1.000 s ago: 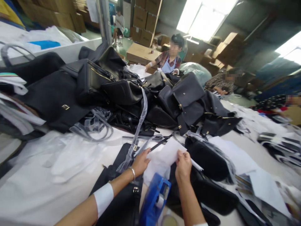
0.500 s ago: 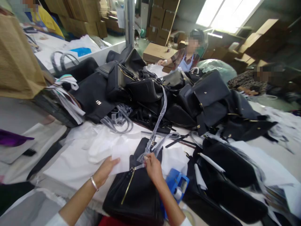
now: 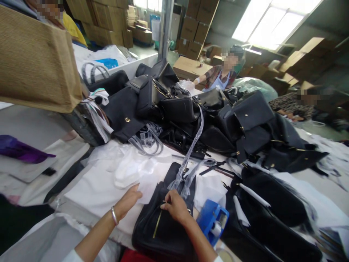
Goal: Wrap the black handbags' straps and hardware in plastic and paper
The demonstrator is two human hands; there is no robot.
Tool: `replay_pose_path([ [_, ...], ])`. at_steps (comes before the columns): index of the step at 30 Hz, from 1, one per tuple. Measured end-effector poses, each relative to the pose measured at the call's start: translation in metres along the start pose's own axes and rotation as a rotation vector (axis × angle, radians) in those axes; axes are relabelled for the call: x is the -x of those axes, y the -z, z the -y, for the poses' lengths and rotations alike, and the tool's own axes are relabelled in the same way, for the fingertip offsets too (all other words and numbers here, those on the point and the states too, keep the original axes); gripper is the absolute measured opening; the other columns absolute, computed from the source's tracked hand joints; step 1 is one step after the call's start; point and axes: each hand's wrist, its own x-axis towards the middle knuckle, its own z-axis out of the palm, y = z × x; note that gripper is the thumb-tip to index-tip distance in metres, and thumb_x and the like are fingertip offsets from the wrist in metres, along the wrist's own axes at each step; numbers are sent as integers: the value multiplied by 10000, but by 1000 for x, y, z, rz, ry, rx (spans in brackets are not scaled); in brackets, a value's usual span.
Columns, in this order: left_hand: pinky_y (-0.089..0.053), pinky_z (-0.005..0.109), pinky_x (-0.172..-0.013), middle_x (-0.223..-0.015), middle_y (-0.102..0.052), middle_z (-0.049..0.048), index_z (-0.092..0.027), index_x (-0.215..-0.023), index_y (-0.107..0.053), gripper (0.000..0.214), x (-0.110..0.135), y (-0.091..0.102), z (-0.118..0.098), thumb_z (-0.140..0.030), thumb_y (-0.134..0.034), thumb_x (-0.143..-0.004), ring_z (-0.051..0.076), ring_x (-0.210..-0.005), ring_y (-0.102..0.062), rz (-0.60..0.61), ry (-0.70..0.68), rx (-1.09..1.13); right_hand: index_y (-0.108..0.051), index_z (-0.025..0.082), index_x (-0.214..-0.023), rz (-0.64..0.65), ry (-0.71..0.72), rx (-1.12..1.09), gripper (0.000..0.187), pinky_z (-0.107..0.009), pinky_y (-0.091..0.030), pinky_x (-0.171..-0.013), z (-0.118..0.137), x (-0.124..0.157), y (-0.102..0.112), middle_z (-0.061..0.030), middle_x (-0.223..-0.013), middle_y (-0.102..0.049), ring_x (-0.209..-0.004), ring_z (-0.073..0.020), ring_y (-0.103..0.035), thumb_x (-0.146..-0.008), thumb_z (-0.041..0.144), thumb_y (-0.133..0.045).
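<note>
A black handbag (image 3: 160, 233) with a gold zip lies in front of me on the table. My right hand (image 3: 176, 210) rests on its top, fingers curled at the zip end near the plastic-wrapped strap (image 3: 191, 153). My left hand (image 3: 128, 201) lies beside the bag on the left, fingers closed on the corner of a white sheet (image 3: 144, 187) of thin paper. A blue tape dispenser (image 3: 214, 220) stands just right of my right hand.
A heap of black bags (image 3: 218, 120) fills the table's middle. White wrapping sheets (image 3: 109, 178) cover the near left. A brown woven bag (image 3: 35, 62) hangs at upper left. People sit beyond the pile among cardboard boxes (image 3: 196, 29). More dark bags (image 3: 272, 207) lie at right.
My right hand has come down from the wrapped strap onto the bag's zip. My left hand stays on the white sheet. The view has shifted left.
</note>
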Motion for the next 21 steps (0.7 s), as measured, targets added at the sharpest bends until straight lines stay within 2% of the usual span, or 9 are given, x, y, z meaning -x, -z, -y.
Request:
replay_pose_path([
  [4, -445, 293, -672, -782, -706, 12, -139, -998, -677, 432, -7, -2, 3, -91, -477, -617, 186, -669, -594, 94, 15, -15, -512, 214, -769, -37, 9, -293, 127, -230, -376, -571, 7, 14, -2, 55, -624, -554, -591, -138, -538, -763, 138, -614],
  [6, -431, 283, -656, -743, -693, 2, -141, -985, -682, 449, -9, -3, 3, -79, -472, -593, 180, -653, -577, 141, 35, -13, -505, 216, -781, -97, 14, -367, 88, -229, -371, -558, 20, 22, 3, 58, -617, -532, -573, -135, -520, -806, 166, -574],
  [9, -414, 271, -638, -696, -671, 0, -131, -943, -694, 431, -11, -8, -4, -79, -478, -573, 178, -654, -562, 208, 49, -2, -533, 220, -826, -180, 83, -351, 35, -233, -387, -602, 48, 31, 18, 37, -708, -558, -649, -140, -538, -840, 206, -562],
  [12, -393, 258, -617, -683, -656, -1, -125, -904, -702, 375, -10, -22, -12, -91, -504, -587, 168, -643, -544, 262, 43, 10, -555, 226, -846, -162, 153, -289, 28, -235, -392, -621, 76, 34, 32, 37, -710, -567, -656, -138, -547, -864, 207, -546],
  [14, -405, 266, -649, -707, -660, 2, -131, -903, -702, 336, -8, -32, -13, -109, -532, -614, 171, -661, -552, 331, 45, 41, -559, 222, -836, -168, 196, -219, 54, -241, -395, -639, 85, 34, 37, 27, -724, -576, -680, -143, -557, -871, 190, -533],
  [18, -430, 281, -694, -722, -667, 2, -148, -922, -701, 387, 3, -39, 0, -82, -504, -596, 189, -703, -584, 474, 137, 79, -567, 209, -967, -215, 227, -116, 128, -261, -421, -718, 78, 37, 34, -29, -886, -611, -826, -173, -585, -898, 161, -471],
  [21, -429, 266, -674, -742, -671, -4, -156, -956, -700, 472, 12, -34, 15, -49, -464, -560, 183, -700, -583, 454, 171, 64, -573, 213, -965, -229, 183, -93, 127, -265, -430, -726, 66, 40, 31, -34, -889, -612, -837, -180, -586, -902, 165, -474],
])
